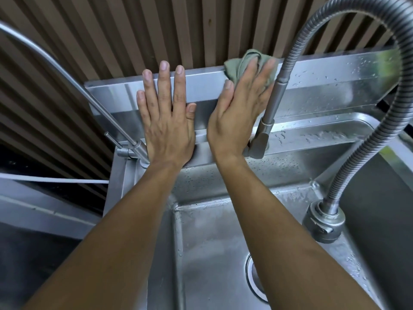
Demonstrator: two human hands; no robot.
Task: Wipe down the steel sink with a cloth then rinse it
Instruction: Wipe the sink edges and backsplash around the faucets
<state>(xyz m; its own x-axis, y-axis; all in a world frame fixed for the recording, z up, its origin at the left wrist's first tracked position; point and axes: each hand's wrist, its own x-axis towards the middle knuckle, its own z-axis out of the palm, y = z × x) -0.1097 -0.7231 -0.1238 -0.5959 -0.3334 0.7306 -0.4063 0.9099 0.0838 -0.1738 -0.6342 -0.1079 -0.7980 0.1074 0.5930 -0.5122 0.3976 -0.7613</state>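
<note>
The steel sink (207, 240) fills the lower middle of the head view, wet with droplets, its drain (253, 278) partly hidden behind my right forearm. Behind it rises a steel backsplash (324, 90). My left hand (166, 117) lies flat and open against the backsplash, fingers spread, holding nothing. My right hand (241, 108) presses a grey-green cloth (245, 60) against the top edge of the backsplash; most of the cloth is hidden under the palm and fingers.
A flexible coiled steel hose faucet (355, 166) arcs over from its base (323, 222) on the right, its spray head (261, 139) hanging just right of my right hand. A slim second tap (131, 149) stands at left. Brown slatted wall (134, 36) behind.
</note>
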